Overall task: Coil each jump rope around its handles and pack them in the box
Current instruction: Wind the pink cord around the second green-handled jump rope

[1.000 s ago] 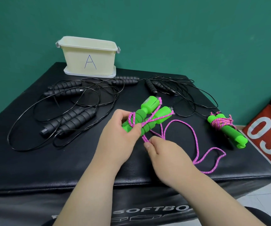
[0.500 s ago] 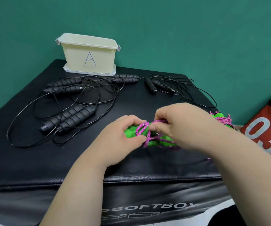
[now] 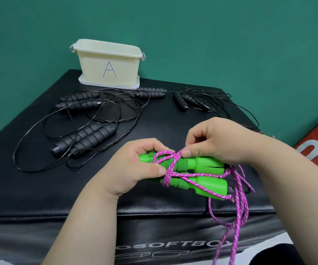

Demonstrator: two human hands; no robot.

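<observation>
Nearest, well in front of the box (image 3: 93,69), the left hand (image 3: 135,169) grips the two green handles (image 3: 202,169) side by side at their left ends. Its thumb presses the pink rope (image 3: 170,169) where it crosses them. The right hand (image 3: 221,140) pinches the rope between thumb and forefinger on top of the handles, with a turn half made. Only a few turns are on, and most of the rope hangs loose over the front edge of the pad (image 3: 39,188).

To coil well, keep that thumb on the crossing so the turns cannot slacken. Pull each turn snug and lay it beside the last, with the handles parallel. Feed the slack through the fingers so it does not snag, and save a short end to tuck.

The black ropes (image 3: 85,138) lie uncoiled just in front of the box. The box stands open-topped at the pad's far edge, and its inside is hidden.

The pad's front reads "OSOFTBO", cut off at both ends. A red block (image 3: 315,155), right of the box, shows a white "0" and part of another digit. The box bears a handwritten "A".
</observation>
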